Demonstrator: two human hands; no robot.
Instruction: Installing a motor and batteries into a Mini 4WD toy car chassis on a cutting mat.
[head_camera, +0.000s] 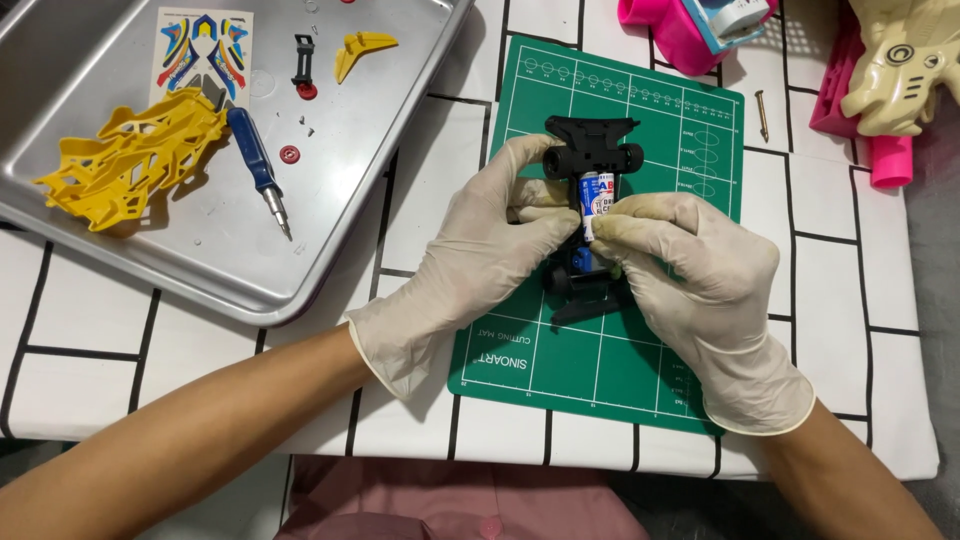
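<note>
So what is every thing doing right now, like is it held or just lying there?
Toy car frame: on the green mat, body shell off, held by both hands.
Battery: sitting in the frame, under the fingers.
Left hand: gloved, gripping the frame.
Right hand: gloved, pressing on the battery.
Yellow body shell: off the car, lying in the metal tray.
Screwdriver: lying in the tray, untouched.
Sticker sheet: flat in the tray.
</note>
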